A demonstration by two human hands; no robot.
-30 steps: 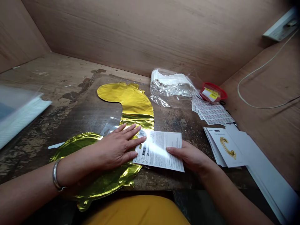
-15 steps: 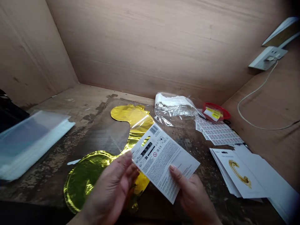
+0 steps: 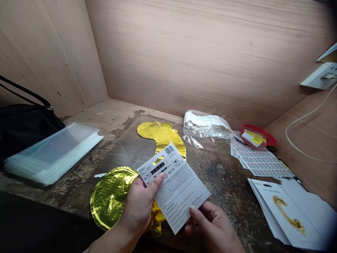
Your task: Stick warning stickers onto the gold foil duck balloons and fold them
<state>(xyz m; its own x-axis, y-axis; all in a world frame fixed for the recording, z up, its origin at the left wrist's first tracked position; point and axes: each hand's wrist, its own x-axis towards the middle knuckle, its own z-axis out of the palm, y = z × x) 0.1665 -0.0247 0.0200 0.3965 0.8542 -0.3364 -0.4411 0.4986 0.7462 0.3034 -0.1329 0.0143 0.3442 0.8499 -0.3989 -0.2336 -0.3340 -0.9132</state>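
A white printed header card (image 3: 179, 186) is held tilted in front of me, its text and barcode side facing up and a hang slot near its upper end. My left hand (image 3: 139, 205) grips its left edge, thumb on the print. My right hand (image 3: 210, 221) pinches the lower right corner between thumb and fingers. Behind and below the card lies a gold foil balloon (image 3: 113, 196), flat and wrinkled, with a curved end reaching up the table. The card and my left hand hide its middle.
Clear plastic bags (image 3: 58, 151) lie stacked at left beside a black bag (image 3: 23, 126). At right are white cards with a gold picture (image 3: 279, 211), sticker sheets (image 3: 260, 160), a red tray (image 3: 271, 140) and a plastic-wrapped white stack (image 3: 207, 123). Wooden walls enclose the table.
My left hand has closed onto the card, its thumb now over the print. The card sits a little lower and further left. The whole view has shifted, showing more of the left side.
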